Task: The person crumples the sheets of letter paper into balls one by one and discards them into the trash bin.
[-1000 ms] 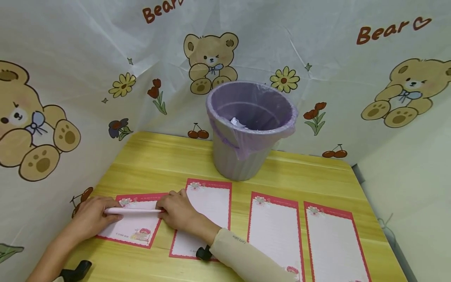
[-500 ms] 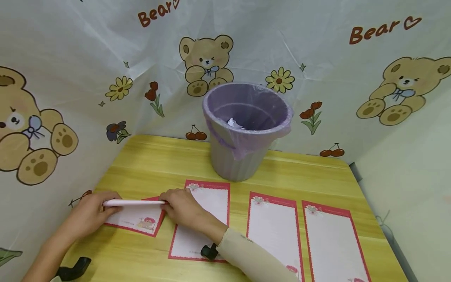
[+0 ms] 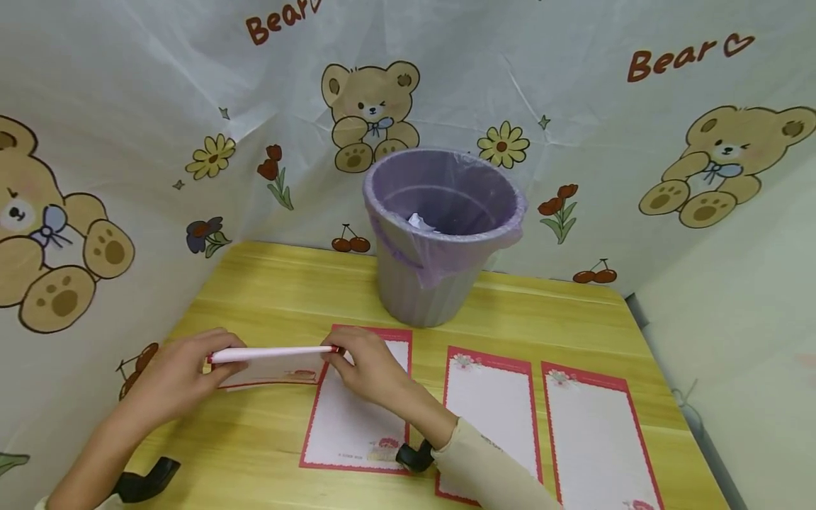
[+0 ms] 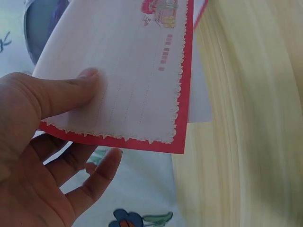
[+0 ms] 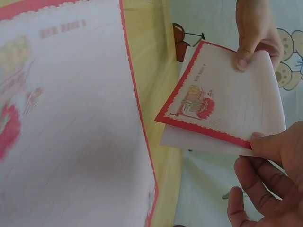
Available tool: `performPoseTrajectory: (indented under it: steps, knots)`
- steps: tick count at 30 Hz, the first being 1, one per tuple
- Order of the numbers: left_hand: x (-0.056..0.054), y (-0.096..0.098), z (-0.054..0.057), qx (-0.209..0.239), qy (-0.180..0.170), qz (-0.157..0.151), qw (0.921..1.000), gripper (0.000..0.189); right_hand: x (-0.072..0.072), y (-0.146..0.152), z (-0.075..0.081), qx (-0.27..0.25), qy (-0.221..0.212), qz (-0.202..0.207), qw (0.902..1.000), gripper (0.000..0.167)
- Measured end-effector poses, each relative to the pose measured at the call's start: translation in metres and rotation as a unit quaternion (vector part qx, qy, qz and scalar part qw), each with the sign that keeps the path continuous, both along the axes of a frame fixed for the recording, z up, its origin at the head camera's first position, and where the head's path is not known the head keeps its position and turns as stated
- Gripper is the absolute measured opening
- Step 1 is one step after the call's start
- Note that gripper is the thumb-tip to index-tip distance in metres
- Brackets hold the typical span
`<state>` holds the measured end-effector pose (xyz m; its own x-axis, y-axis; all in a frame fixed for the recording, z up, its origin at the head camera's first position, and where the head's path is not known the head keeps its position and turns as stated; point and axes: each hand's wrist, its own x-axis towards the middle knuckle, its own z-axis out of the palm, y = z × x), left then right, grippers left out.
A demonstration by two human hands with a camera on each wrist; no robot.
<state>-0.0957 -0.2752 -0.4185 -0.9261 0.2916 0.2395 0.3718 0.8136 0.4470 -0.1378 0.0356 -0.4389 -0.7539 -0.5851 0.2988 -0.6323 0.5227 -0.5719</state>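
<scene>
A sheet of letter paper [image 3: 274, 353] with a red scalloped border is bent over into a fold, raised off the table at the left. My left hand [image 3: 188, 372] pinches its left end, thumb on the printed face and fingers behind. At the other end, my right hand [image 3: 372, 368] pinches the same sheet between thumb and fingers. Seen from the left wrist, the paper [image 4: 137, 71] shows faint lines and a pink print near one corner. In the right wrist view, the folded paper [image 5: 227, 94] spans both hands, its two layers slightly apart.
Flat on the yellow wooden table [image 3: 287, 297] lie three more bordered sheets: one sheet [image 3: 357, 418] partly beneath my right hand, a middle sheet [image 3: 491, 411], and a right sheet [image 3: 599, 439]. A lined purple-grey bucket [image 3: 433, 276] holding crumpled paper stands behind them.
Both hands have lifted the folded sheet off the table and moved it up and to the right. Its lower part now hangs foreshortened beneath the fold.
</scene>
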Motion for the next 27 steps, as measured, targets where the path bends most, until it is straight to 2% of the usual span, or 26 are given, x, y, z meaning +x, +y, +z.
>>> performPoseTrajectory:
  steps: [5,11,13,17,22,24,27]
  knots:
    - [0.0,0.02,0.0,0.015,-0.003,-0.017,0.9997,0.027,0.005,0.026,0.002,-0.033,-0.027,-0.014,0.999,0.004]
    - [-0.003,0.041,0.0,0.061,-0.034,-0.03,0.9971,0.027,0.013,0.054,0.005,-0.099,-0.127,-0.025,0.9867,0.004]
    - [-0.003,0.047,0.0,0.084,-0.044,-0.041,0.9947,0.026,0.016,0.062,0.007,-0.112,-0.148,-0.029,0.9821,0.004]
    - [-0.003,0.059,-0.002,0.136,-0.068,-0.06,0.9866,0.019,0.023,0.078,0.012,-0.143,-0.173,-0.043,0.9735,0.004]
    - [-0.002,0.073,-0.004,0.183,-0.09,-0.045,0.978,0.015,0.03,0.093,0.014,-0.179,-0.202,-0.06,0.9611,0.008]
    - [-0.002,0.08,-0.006,0.208,-0.093,-0.043,0.9726,0.015,0.033,0.1,0.015,-0.187,-0.204,-0.067,0.9585,0.01]
    - [-0.003,0.093,-0.011,0.253,-0.097,-0.059,0.9607,0.015,0.037,0.113,0.015,-0.2,-0.202,-0.082,0.9552,0.009]
